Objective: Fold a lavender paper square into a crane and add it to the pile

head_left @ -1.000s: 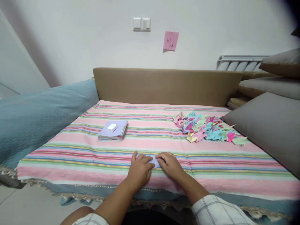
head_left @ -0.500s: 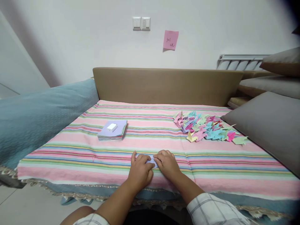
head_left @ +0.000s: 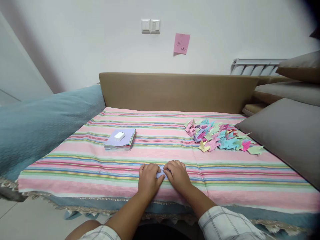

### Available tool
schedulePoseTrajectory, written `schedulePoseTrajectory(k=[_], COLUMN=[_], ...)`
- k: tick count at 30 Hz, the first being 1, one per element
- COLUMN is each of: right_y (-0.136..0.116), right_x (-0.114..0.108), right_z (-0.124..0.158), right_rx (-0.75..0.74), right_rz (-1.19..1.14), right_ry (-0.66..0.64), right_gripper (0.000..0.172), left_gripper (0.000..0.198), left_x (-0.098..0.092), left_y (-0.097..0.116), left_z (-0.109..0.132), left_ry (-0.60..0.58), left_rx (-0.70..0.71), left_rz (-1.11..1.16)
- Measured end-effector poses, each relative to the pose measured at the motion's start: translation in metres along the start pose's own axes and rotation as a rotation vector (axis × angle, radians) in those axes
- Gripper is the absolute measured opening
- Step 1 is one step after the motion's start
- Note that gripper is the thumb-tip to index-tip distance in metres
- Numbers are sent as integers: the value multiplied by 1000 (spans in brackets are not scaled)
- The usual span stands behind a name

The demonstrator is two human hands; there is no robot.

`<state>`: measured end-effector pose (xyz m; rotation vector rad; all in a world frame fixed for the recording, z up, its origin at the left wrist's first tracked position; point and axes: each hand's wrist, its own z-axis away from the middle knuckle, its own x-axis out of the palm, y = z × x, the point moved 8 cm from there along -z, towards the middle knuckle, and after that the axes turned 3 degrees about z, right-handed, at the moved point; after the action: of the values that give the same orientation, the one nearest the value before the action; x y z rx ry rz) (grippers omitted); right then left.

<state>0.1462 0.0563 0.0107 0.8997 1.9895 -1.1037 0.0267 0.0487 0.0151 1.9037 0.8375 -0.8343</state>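
Note:
A small piece of lavender paper (head_left: pixel 161 173) lies on the striped cloth near the front edge, mostly covered by my fingers. My left hand (head_left: pixel 150 178) has its fingers curled over the paper's left part, the thumb toward its near edge. On the right part, my right hand (head_left: pixel 178 175) pinches the paper between thumb and bent fingers. Both hands rest low against the cloth, close together. How the paper is folded is hidden under the fingers.
A stack of coloured square paper (head_left: pixel 128 138) with a small white block (head_left: pixel 119 136) on top sits left. Folded paper cranes (head_left: pixel 215 136) lie heaped at right, beside grey cushions (head_left: pixel 282 133). A blue-covered armrest (head_left: pixel 50 123), brown backrest (head_left: pixel 175 93) and striped cloth (head_left: pixel 87 193) surround them.
My left hand's raised index finger has come down and its fingers have drawn together, with the thumb shifting along the paper's near edge. My right hand stays nearly in place.

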Motion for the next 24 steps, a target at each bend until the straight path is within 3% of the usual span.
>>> schedulePoseTrajectory(k=[4, 9, 17, 24], right_y=[-3, -5, 1, -4], right_x=[-1, -3, -6, -9], right_z=[3, 7, 11, 13], right_rx=[-51, -137, -127, -167], right_rz=[-2, -38, 10, 45], right_ry=[-25, -82, -68, -59], right_gripper=[6, 7, 8, 9], left_gripper=[23, 9, 5, 2], left_x=[-1, -1, 1, 0], left_y=[0, 2, 3, 10], left_z=[0, 1, 1, 0], left_ry=[0, -6, -31, -47], left_rx=[15, 17, 16, 142], left_rz=[23, 23, 24, -64])
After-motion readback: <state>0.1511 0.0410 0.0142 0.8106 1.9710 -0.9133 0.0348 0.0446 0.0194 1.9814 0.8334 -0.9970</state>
